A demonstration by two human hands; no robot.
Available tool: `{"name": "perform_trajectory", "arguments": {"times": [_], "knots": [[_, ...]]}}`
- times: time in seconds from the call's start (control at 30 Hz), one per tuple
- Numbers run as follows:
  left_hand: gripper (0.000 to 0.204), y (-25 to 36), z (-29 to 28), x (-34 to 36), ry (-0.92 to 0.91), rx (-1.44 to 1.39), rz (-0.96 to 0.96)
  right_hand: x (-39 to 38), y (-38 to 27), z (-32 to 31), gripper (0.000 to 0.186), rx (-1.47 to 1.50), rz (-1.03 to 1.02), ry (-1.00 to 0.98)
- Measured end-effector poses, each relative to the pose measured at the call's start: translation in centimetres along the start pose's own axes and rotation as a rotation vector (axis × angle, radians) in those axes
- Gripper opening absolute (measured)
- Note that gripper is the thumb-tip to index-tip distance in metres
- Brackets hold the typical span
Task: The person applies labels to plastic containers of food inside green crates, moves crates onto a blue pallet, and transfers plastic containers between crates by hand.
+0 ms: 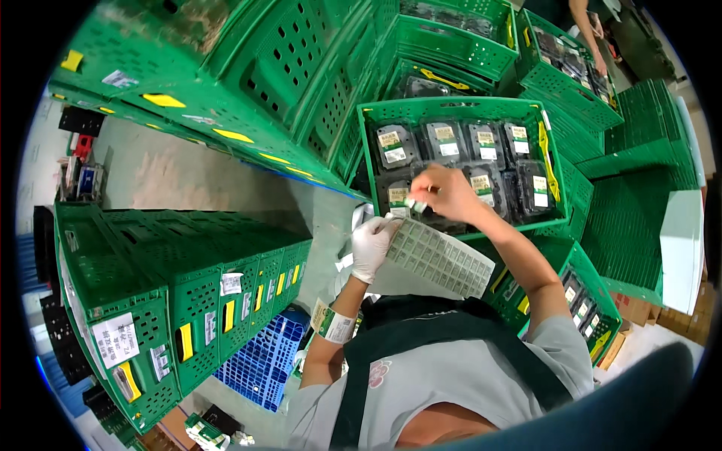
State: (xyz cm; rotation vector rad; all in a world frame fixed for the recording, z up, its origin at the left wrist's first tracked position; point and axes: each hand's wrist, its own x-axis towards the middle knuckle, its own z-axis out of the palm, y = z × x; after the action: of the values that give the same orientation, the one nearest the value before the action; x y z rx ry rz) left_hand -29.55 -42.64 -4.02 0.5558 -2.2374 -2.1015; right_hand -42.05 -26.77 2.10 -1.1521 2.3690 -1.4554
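In my left hand (371,246), which wears a white glove, is the corner of a sheet of small printed labels (442,259). My bare right hand (448,194) is closed in a pinch on a small white label (414,204), just above the sheet's far edge. Beneath that hand stands an open green crate (460,106) holding several black plastic packs (445,140) with white and green labels on top. The right hand and forearm partly cover the nearer row of packs. A larger green and white label (334,324) lies against my left forearm.
Tall green crate stacks (256,68) rise at the far left, and a row of crates (203,293) stands nearer on the left beside a blue pallet (263,361). More crates (647,225) are stacked on the right. Another person's hand (598,60) reaches into a crate at the far right.
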Motion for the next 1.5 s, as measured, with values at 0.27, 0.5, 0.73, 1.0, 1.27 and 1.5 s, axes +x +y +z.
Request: {"name": "perform_trajectory", "arguments": {"times": [0.27,0.5,0.73,1.0,1.27,1.5], "knots": [[0.018,-2.9,-5.4,2.1,0.242,-0.077,-0.251,9.3,23.9,5.6,0.024,0.021,0.666,0.186],[0.011,-5.0,-8.6,0.6,0.481,-0.389,-0.417,12.0,29.7,12.1,0.029,-0.439,0.645,0.132],[0.009,-4.6,-8.4,2.2,0.463,-0.549,-0.416,9.5,27.3,4.0,0.044,-0.217,0.682,0.239],[0.029,-4.0,-6.8,4.6,0.361,-0.642,-0.501,3.9,31.3,-1.6,0.022,-0.158,0.787,0.428],[0.031,-2.1,-4.4,5.6,0.362,-0.606,-0.486,2.8,30.8,-2.4,0.023,-0.807,0.487,0.451],[0.020,-0.3,-2.4,6.8,0.420,-0.427,-0.337,-1.6,14.0,-10.3,0.022,0.440,0.824,0.373]]}}
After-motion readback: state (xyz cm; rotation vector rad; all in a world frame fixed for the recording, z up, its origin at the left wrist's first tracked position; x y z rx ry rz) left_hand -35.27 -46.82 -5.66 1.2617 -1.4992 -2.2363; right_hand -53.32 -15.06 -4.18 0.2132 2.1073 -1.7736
